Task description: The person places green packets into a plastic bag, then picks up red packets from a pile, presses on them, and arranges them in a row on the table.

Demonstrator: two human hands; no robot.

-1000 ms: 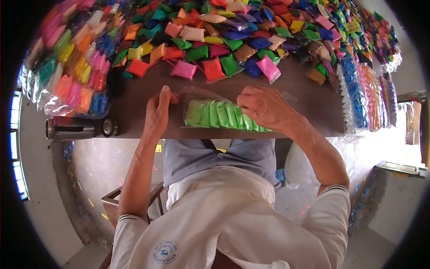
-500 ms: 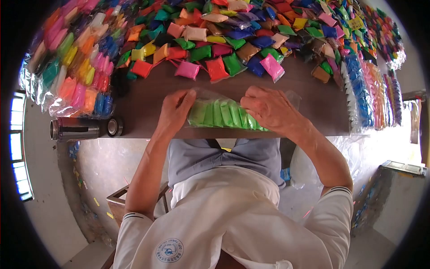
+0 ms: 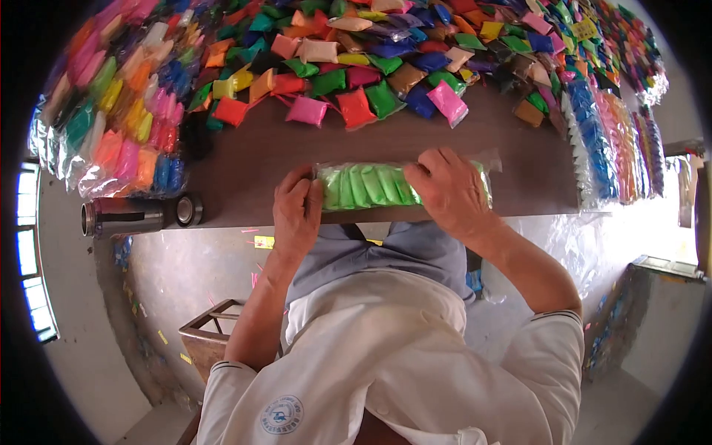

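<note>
A clear plastic bag [image 3: 368, 185] with a row of several bright green packets lies at the front edge of the brown table. My left hand [image 3: 299, 204] grips the bag's left end, thumb toward the packets. Over the right part of the bag is my right hand [image 3: 450, 185], its fingers curled down on the plastic and covering some packets. The bag's loose clear end shows beyond the right hand.
Loose coloured packets [image 3: 356, 104] are heaped along the back of the table [image 3: 245, 163]. Bagged packets [image 3: 122, 141] are piled at left, near a dark flask [image 3: 126, 216] and its round lid [image 3: 188, 210]. More filled bags [image 3: 593, 141] stand at right. A wooden stool [image 3: 200, 334] is below.
My left hand has come down and slightly right on the bag's left end. My right hand has shifted right, and the green packets now lie in a straighter row.
</note>
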